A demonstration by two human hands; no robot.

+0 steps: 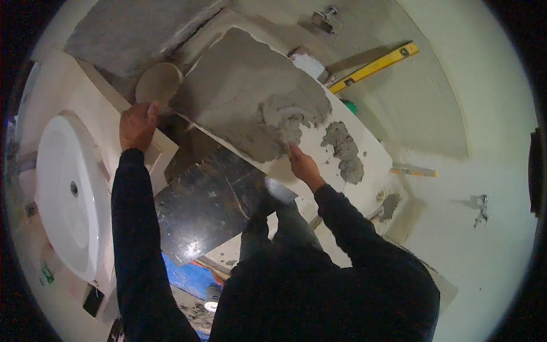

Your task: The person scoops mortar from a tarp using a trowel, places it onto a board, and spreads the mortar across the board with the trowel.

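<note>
In front of me lies a large pale slab (pixel 279 171), most of its top covered with smoothed grey wet mortar (pixel 228 80). A separate lumpy heap of mortar (pixel 345 151) sits at its right side. My right hand (pixel 303 165) is closed at the near edge of the spread mortar, beside a rougher patch. What its fingers grip is hidden. Off the slab's left corner, my left hand (pixel 138 124) is closed as well. Something thin and greyish shows by its fingertips, too unclear to name.
Leaning at the right wall is a yellow spirit level (pixel 373 67). To the left stand a white oval sink (pixel 71 196) and a round beige vessel (pixel 158 84). A dark glossy panel (pixel 211 199) lies below the slab. Water pipe fittings (pixel 482 211) stick out from the right wall.
</note>
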